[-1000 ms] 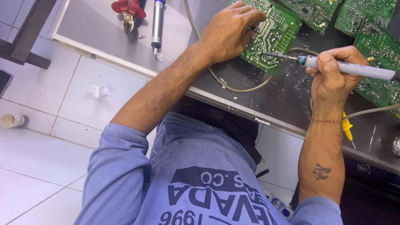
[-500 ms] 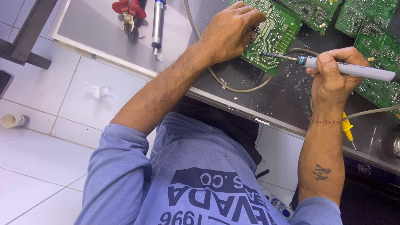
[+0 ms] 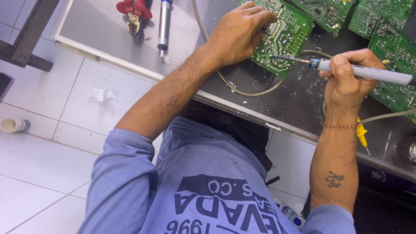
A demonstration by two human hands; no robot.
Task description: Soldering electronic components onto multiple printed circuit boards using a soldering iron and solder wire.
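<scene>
Red-handled cutters point(image 3: 134, 12) and one blue-tipped pen tool point(image 3: 164, 24) are lying by the surface's point(image 3: 93, 30) near edge. One left hand point(image 3: 239, 34) is pressing down, grip closed over a green circuit board point(image 3: 286, 39) at that edge. One right hand point(image 3: 346, 78) is gripping a soldering iron point(image 3: 364, 71), tip touching the board. Fingers are sitting close, risking a burn. Four boards are showing.
</scene>
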